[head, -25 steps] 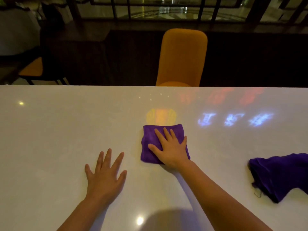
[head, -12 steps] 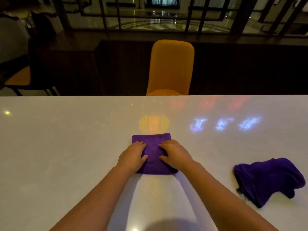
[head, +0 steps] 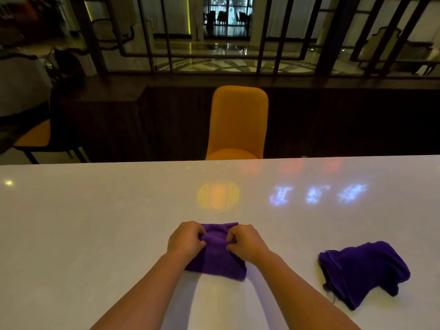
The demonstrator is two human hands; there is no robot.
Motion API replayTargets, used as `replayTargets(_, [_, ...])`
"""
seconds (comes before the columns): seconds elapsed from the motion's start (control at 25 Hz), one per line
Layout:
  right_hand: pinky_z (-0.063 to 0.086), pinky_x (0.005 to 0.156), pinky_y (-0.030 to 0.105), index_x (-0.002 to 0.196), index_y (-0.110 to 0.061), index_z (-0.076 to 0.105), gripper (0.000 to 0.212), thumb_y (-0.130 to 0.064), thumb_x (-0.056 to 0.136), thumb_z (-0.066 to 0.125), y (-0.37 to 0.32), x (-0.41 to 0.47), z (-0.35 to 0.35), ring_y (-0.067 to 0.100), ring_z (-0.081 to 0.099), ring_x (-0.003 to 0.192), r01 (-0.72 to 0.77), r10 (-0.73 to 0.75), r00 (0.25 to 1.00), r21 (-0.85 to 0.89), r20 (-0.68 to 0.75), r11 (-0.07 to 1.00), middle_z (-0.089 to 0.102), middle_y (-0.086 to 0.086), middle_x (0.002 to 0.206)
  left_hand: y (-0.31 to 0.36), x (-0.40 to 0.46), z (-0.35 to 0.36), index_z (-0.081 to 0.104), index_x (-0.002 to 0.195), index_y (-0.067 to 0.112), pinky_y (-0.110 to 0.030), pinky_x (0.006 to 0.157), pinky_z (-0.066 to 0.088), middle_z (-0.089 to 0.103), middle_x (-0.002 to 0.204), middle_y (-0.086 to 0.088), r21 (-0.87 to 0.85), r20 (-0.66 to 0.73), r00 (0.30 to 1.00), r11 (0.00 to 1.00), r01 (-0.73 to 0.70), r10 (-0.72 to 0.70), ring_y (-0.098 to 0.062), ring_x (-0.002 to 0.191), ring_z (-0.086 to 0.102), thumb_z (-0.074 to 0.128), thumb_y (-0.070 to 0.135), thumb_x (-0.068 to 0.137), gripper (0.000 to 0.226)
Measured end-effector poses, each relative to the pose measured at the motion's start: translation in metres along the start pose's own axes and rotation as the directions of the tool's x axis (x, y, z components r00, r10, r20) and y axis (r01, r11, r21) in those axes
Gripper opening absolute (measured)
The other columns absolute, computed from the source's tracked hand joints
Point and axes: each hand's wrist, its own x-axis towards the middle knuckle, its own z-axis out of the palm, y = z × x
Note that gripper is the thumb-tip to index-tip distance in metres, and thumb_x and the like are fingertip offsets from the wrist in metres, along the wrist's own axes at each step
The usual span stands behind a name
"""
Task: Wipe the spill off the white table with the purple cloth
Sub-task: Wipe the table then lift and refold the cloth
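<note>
A folded purple cloth [head: 217,258] lies on the white table [head: 95,222] just in front of me, near the middle. My left hand [head: 184,240] pinches its left side and my right hand [head: 245,242] pinches its right side, so the fabric bunches up between the fingers. The far edge of the cloth shows beyond my knuckles and its near corner lies flat between my forearms. No spill is visible on the glossy surface, only reflections of lights.
A second, crumpled dark purple cloth [head: 364,270] lies on the table to the right. An orange chair [head: 239,122] stands at the far edge, another orange seat [head: 33,136] at the far left. Dark railings stand behind.
My left hand left the bare table and joined the right on the cloth. Both hands went from pressing flat to pinching and gathering the cloth, which slid closer to me.
</note>
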Motion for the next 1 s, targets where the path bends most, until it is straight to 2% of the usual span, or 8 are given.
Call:
replayTargets(0.16, [0.05,0.076,0.027,0.089,-0.008,0.07,0.013,-0.011,0.077,0.067,-0.017,-0.006,-0.04,0.02,0.059,0.086,0.015,-0.016,1.0,0.063,0.016,0.998,0.068,0.009,0.101,0.016,-0.002,-0.035,0.071,0.083,0.015,-0.031,0.07,0.053,0.068,0.087,-0.003,-0.127,0.057,0.997,0.991,0.048,-0.041,-0.018,0.08,0.062,0.071,0.013,0.071,0.012])
replayTargets(0.24, [0.051,0.073,0.024,0.087,-0.008,0.069,0.01,-0.011,0.078,0.068,-0.03,-0.008,-0.069,0.018,0.057,0.085,0.031,-0.03,1.0,0.071,-0.003,0.997,0.066,0.009,0.103,0.03,-0.002,-0.061,0.07,0.08,0.014,-0.025,0.062,0.049,0.066,0.083,-0.002,-0.167,0.059,0.998,0.985,0.031,-0.021,-0.016,0.076,0.06,0.072,0.013,0.071,0.01])
replayTargets(0.32, [0.048,0.064,0.016,0.08,-0.012,0.065,0.004,-0.009,0.079,0.068,-0.043,-0.013,-0.101,0.016,0.056,0.083,0.053,-0.05,0.998,0.087,-0.036,0.995,0.065,0.009,0.102,0.05,-0.004,-0.089,0.067,0.082,0.016,-0.019,0.055,0.045,0.064,0.084,0.0,-0.193,0.039,0.999,0.981,-0.011,0.019,-0.014,0.076,0.058,0.072,0.014,0.074,0.01])
replayTargets(0.4, [0.046,0.061,0.014,0.076,-0.016,0.062,0.011,-0.008,0.079,0.068,-0.058,-0.021,-0.139,0.015,0.056,0.082,0.078,-0.07,0.994,0.093,-0.083,0.993,0.064,0.007,0.099,0.074,-0.006,-0.12,0.062,0.083,0.018,-0.018,0.058,0.046,0.062,0.087,0.0,-0.216,0.004,0.998,0.974,-0.065,0.067,-0.014,0.078,0.057,0.071,0.015,0.077,0.011])
replayTargets(0.6, [0.047,0.06,0.018,0.068,-0.022,0.06,0.018,-0.011,0.077,0.071,-0.095,-0.057,-0.238,0.016,0.058,0.082,0.138,-0.129,0.965,0.023,-0.227,0.99,0.065,0.004,0.091,0.144,-0.018,-0.205,0.065,0.086,0.014,-0.029,0.072,0.051,0.063,0.092,-0.003,-0.248,-0.043,0.978,0.946,-0.207,0.203,-0.02,0.091,0.059,0.072,0.015,0.075,0.013])
replayTargets(0.8, [0.047,0.059,0.017,0.071,-0.025,0.062,0.016,-0.013,0.075,0.072,-0.108,-0.109,-0.32,0.012,0.06,0.082,0.17,-0.178,0.923,-0.053,-0.341,0.984,0.063,-0.003,0.084,0.215,-0.037,-0.259,0.067,0.077,0.017,-0.028,0.069,0.05,0.065,0.089,-0.003,-0.279,-0.083,0.941,0.899,-0.337,0.327,-0.019,0.089,0.06,0.075,0.015,0.072,0.01])
replayTargets(0.92, [0.044,0.054,0.016,0.07,-0.027,0.062,0.018,-0.014,0.074,0.073,-0.102,-0.138,-0.36,0.007,0.057,0.075,0.136,-0.163,0.909,-0.096,-0.384,0.986,0.061,-0.008,0.078,0.257,-0.046,-0.266,0.065,0.072,0.02,-0.028,0.069,0.05,0.065,0.085,-0.002,-0.298,-0.098,0.918,0.868,-0.396,0.385,-0.018,0.086,0.06,0.076,0.015,0.07,0.013])
replayTargets(1.0, [0.043,0.052,0.016,0.068,-0.028,0.062,0.019,-0.014,0.074,0.073,-0.091,-0.155,-0.382,0.006,0.057,0.073,0.119,-0.163,0.903,-0.132,-0.398,0.984,0.061,-0.009,0.075,0.285,-0.053,-0.263,0.063,0.069,0.021,-0.025,0.062,0.048,0.063,0.08,0.0,-0.305,-0.117,0.904,0.851,-0.427,0.412,-0.015,0.082,0.059,0.077,0.015,0.069,0.016])
